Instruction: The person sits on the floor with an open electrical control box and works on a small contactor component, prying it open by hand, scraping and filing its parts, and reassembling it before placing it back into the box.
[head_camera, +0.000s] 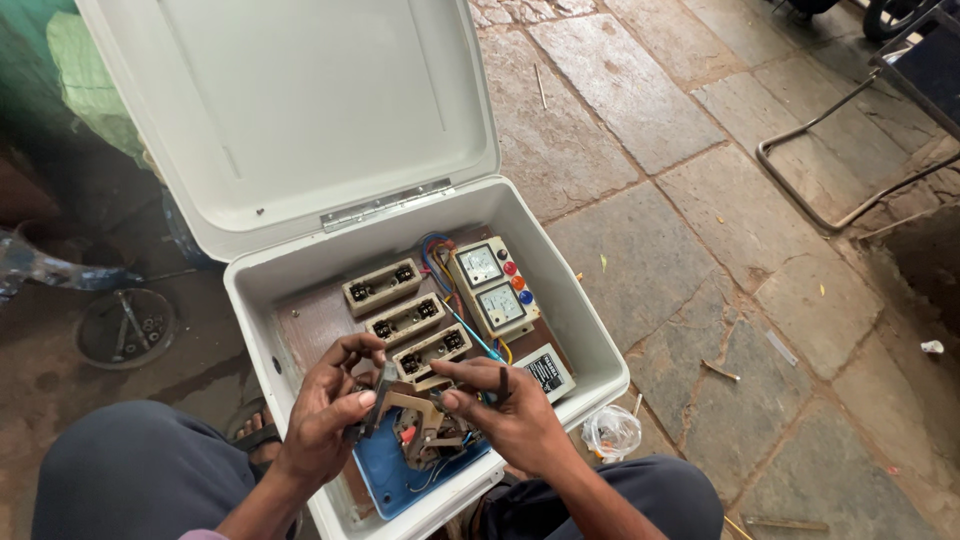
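Observation:
An open white electrical box (580, 310) sits on the floor between my knees, its lid (300, 100) tipped back. Inside are three cream fuse holders (405, 320), a panel with two round-dial meters (490, 285) and coloured lamps, and bundled wires. My left hand (325, 415) grips a dark slim tool (375, 400) pressed against a brown switch assembly (425, 425) on a blue base. My right hand (515, 410) steadies that assembly from the right, a dark wire pinched between its fingers.
Stone paving (700, 200) spreads to the right, with a small clear plastic bag (612, 432) beside the box. A bent metal tube frame (830, 150) lies at the top right. A round dish holding metal parts (128, 325) rests at the left.

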